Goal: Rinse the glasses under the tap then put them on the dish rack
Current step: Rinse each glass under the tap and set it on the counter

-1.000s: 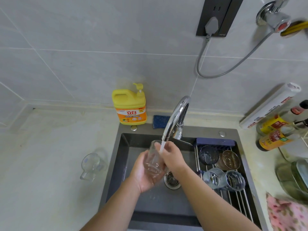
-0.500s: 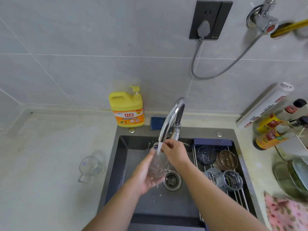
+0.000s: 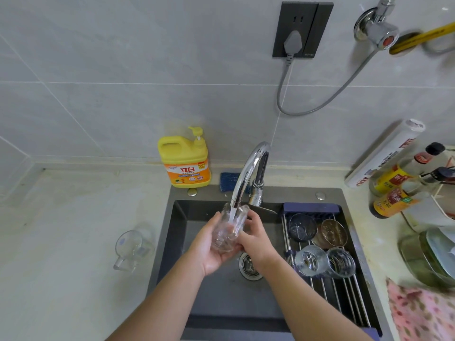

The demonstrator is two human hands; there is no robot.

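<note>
Since half a second back, my right hand has slid from the rim down to the side of the glass, and the mouth of the glass has come up close under the spout.

Noted, in order of size:
- Beneath both hands lies the sink, with its drain just below my right wrist.
- To the right of my right hand, the dish rack spans the sink. It carries four glasses, all apart from my grip.
- Directly above my hands the tap is running.
- My left hand has its fingers curled round the glass from the left and beneath.
- My right hand's fingers are curled against the right side of the glass.
- The glass is clear and tilted, and the stream is entering it.
- Well left of my left hand, a handled cup rests on the counter.

Judgement: the rinse step is in hand, and racking is not yet done. The next move calls for tipping the water out, then carrying the glass right to the rack's free near rods. It must clear the racked glasses, and the wet glass is likely to be slippery.
</note>
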